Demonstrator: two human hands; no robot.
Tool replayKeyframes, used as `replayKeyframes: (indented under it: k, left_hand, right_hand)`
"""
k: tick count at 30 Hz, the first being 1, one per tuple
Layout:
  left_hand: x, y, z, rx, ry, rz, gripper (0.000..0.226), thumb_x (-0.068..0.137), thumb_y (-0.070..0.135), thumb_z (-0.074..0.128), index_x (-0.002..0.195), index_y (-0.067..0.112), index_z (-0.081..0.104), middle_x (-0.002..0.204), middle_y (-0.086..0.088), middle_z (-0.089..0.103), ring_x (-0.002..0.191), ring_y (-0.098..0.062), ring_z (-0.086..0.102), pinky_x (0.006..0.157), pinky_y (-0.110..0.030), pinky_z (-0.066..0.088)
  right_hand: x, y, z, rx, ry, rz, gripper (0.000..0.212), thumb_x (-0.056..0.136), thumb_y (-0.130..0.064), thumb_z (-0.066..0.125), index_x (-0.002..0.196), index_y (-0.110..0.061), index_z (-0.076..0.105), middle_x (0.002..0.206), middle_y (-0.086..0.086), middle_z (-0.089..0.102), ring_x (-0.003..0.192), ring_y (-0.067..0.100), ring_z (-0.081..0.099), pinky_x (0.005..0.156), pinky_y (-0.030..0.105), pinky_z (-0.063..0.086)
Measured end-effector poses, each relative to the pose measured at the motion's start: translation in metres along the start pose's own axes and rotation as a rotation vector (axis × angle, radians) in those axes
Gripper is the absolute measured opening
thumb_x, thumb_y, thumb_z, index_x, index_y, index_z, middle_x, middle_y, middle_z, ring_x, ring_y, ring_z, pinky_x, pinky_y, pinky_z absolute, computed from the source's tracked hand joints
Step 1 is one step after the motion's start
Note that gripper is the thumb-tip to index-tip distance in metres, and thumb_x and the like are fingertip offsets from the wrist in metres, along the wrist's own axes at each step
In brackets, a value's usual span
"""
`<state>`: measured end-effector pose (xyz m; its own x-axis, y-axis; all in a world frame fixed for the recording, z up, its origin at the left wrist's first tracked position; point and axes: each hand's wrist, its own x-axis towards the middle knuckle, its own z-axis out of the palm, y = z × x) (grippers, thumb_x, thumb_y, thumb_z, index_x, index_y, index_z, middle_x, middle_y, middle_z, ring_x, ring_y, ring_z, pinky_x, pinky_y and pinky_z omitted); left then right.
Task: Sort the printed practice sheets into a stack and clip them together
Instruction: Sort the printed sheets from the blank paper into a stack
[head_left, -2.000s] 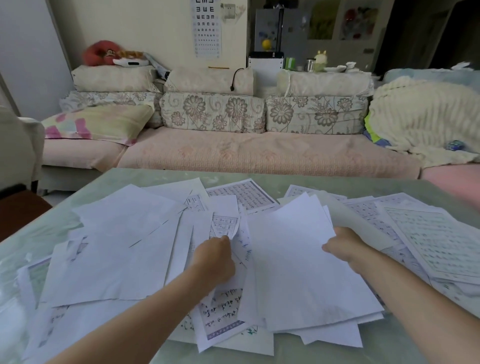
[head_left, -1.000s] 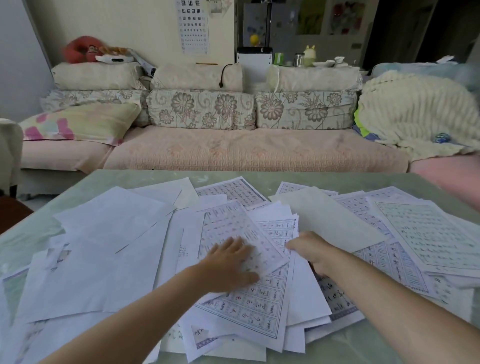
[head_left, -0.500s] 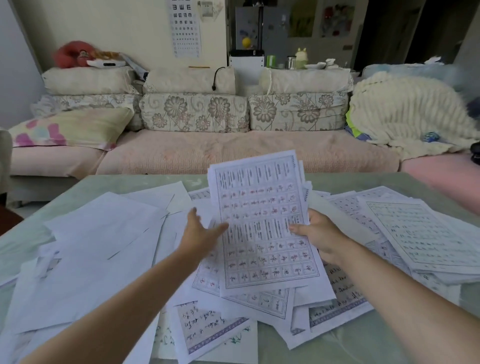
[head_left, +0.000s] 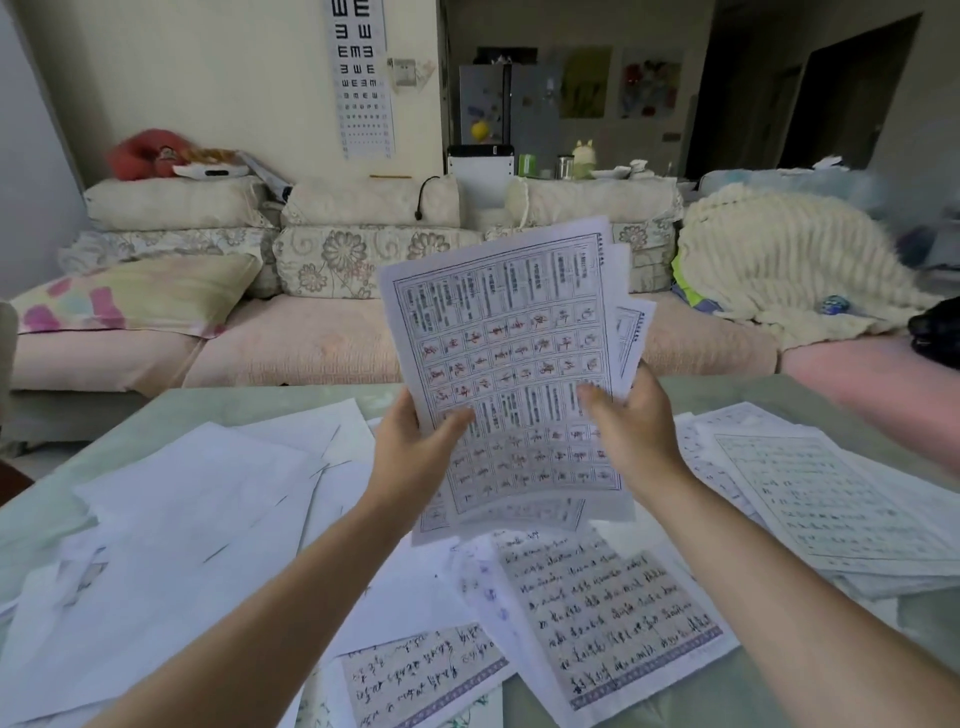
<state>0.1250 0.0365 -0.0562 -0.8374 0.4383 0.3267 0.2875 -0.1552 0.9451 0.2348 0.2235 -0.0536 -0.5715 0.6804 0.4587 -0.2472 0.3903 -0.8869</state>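
A small bundle of printed practice sheets (head_left: 511, 343) with grid boxes stands upright above the table, a few page edges fanned out at its right. My left hand (head_left: 415, 447) grips its left edge, thumb on the front. My right hand (head_left: 631, 426) grips the right edge the same way. Many loose sheets lie scattered over the table: blank-side-up pages (head_left: 171, 525) on the left, handwritten bordered sheets (head_left: 602, 608) in front, and printed grid sheets (head_left: 821, 499) on the right. No clip is visible.
The pale green table (head_left: 218, 410) runs under the papers, its far edge near a pink sofa (head_left: 291, 343) with floral cushions. A cream knitted blanket (head_left: 779, 260) lies at the sofa's right end.
The two hands gathered printed sheets from the pile and lifted the bundle off the table; over the last half second it rose higher and tilted upright.
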Motion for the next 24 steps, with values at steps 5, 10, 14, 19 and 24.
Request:
replayKeyframes:
  k: [5,10,14,19,24]
  left_hand:
    - [0.006,0.014,-0.003,-0.071,0.080,0.076,0.043,0.084,0.015,0.074,0.122,0.023,0.055,0.105,0.006,0.070,0.090,-0.008,0.070,0.071,-0.028,0.061]
    - [0.010,0.025,-0.002,-0.013,0.158,0.186,0.040,0.085,0.023,0.075,0.120,0.027,0.057,0.107,0.007,0.069,0.097,-0.013,0.068,0.071,-0.025,0.058]
    - [0.007,0.035,-0.001,0.007,0.183,0.310,0.026,0.086,0.016,0.074,0.101,0.031,0.060,0.093,0.010,0.072,0.089,-0.011,0.070,0.081,-0.033,0.057]
    - [-0.001,0.010,-0.011,0.001,0.107,0.161,0.039,0.080,0.026,0.080,0.111,0.028,0.056,0.103,0.003,0.071,0.095,-0.015,0.070,0.086,-0.045,0.057]
    - [-0.001,0.017,-0.009,0.007,0.146,0.176,0.023,0.087,0.018,0.071,0.102,0.031,0.059,0.092,0.009,0.072,0.084,-0.005,0.070,0.073,-0.028,0.059]
  right_hand:
    - [-0.003,0.000,-0.002,-0.006,-0.069,0.023,0.035,0.087,-0.013,0.073,0.112,-0.032,0.057,0.107,-0.010,0.070,0.099,0.006,0.068,0.087,0.031,0.056]
    - [-0.004,-0.006,0.000,-0.004,-0.055,-0.005,0.035,0.088,-0.007,0.069,0.116,-0.024,0.057,0.112,-0.007,0.070,0.105,0.010,0.066,0.097,0.039,0.052]
    - [-0.005,-0.010,0.002,0.002,-0.024,-0.020,0.039,0.088,-0.016,0.070,0.124,-0.019,0.056,0.118,-0.006,0.068,0.110,0.007,0.065,0.094,0.031,0.049]
    - [-0.029,0.011,-0.001,-0.113,-0.267,0.198,0.048,0.090,-0.019,0.069,0.133,-0.025,0.048,0.126,-0.016,0.060,0.121,0.008,0.055,0.108,0.035,0.039]
    - [-0.023,0.005,0.003,-0.108,-0.198,0.189,0.027,0.095,-0.011,0.059,0.115,-0.030,0.061,0.106,-0.013,0.071,0.099,0.003,0.065,0.085,0.030,0.053]
